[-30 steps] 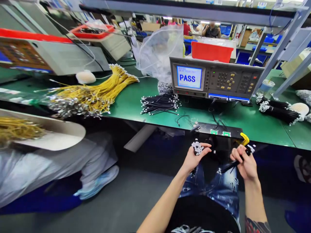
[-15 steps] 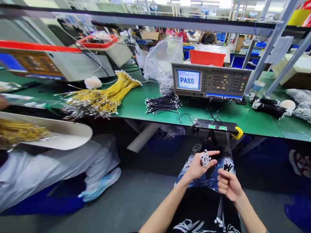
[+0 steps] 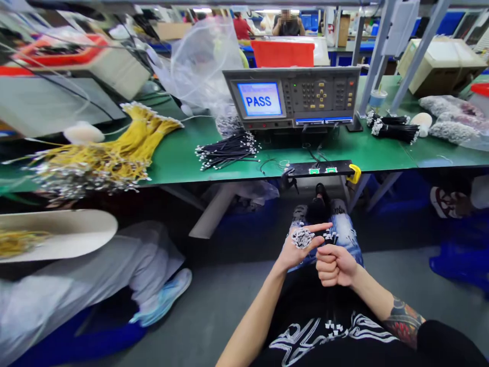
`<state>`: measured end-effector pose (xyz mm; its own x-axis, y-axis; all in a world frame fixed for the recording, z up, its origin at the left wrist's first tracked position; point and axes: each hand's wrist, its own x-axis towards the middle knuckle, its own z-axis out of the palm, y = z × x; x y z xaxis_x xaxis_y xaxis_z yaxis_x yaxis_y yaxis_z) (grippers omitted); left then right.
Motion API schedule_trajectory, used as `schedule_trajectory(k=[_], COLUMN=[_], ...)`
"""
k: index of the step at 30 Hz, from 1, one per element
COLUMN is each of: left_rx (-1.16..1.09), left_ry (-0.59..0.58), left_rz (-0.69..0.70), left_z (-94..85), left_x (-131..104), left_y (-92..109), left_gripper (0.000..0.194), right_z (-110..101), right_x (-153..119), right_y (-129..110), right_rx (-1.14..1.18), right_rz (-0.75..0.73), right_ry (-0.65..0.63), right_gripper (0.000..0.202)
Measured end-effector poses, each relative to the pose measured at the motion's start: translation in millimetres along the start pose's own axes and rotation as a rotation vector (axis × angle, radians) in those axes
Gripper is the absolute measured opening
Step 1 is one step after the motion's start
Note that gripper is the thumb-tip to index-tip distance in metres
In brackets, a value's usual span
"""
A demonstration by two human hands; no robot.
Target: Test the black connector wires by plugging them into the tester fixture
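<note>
Above my lap, my left hand (image 3: pixel 300 250) holds a bundle of black cables whose white connector ends (image 3: pixel 303 238) face up in a round cluster. Its index finger and thumb stretch toward the other hand. My right hand (image 3: pixel 335 265) is closed in a fist round a smaller bunch of black cables. White connectors (image 3: pixel 330 235) of that bunch stick out above the fist, and more white ends (image 3: pixel 334 328) hang below it in front of the black shirt. The two hands are close together; most of the cable lengths are hidden or blend into dark clothing.
On the green bench (image 3: pixel 179 165) stands a tester (image 3: pixel 292 99) reading PASS, behind a clamped black fixture (image 3: pixel 321 168). Black cables (image 3: pixel 227 151) and yellow cables (image 3: pixel 126 153) lie to the left. More black bundles (image 3: pixel 395 127) are at right. A seated person's leg (image 3: pixel 126 270) is at left.
My view has swung right and down, so the bench shifts left and up. My right hand has come up against my left hand, still closed on its cables.
</note>
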<state>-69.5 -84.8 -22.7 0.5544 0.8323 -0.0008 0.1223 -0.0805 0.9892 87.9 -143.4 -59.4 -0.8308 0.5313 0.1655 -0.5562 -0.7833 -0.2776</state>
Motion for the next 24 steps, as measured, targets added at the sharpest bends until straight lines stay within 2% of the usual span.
schedule_trajectory(k=[4, 8, 13, 19, 21, 24], left_rx=[-0.057, -0.061, -0.029, -0.084, -0.096, -0.109], left_ry=[-0.075, -0.124, -0.059, -0.220, -0.221, -0.149], left_rz=[0.054, 0.004, 0.035, 0.027, 0.026, 0.055], left_z=[3.6, 8.7, 9.0, 5.2, 3.3, -0.7], left_x=[-1.5, -4.3, -4.7, -1.9, -1.5, -0.1], left_y=[1.8, 2.8, 11.8, 8.1, 4.0, 1.4], left_gripper=[0.041, 0.036, 0.042, 0.037, 0.037, 0.038], right_z=[0.3, 2.7, 3.0, 2.6, 2.7, 3.0], right_x=[-3.0, -8.7, -12.0, -11.1, -10.0, -8.3], right_y=[4.5, 3.1, 3.3, 2.6, 1.2, 0.0], right_rx=[-0.010, -0.056, -0.071, -0.048, -0.044, -0.044], right_rz=[0.035, 0.052, 0.111, 0.117, 0.128, 0.175], right_ry=[-0.009, 0.065, 0.134, 0.081, 0.068, 0.069], right_gripper=[0.057, 0.057, 0.059, 0.059, 0.059, 0.059])
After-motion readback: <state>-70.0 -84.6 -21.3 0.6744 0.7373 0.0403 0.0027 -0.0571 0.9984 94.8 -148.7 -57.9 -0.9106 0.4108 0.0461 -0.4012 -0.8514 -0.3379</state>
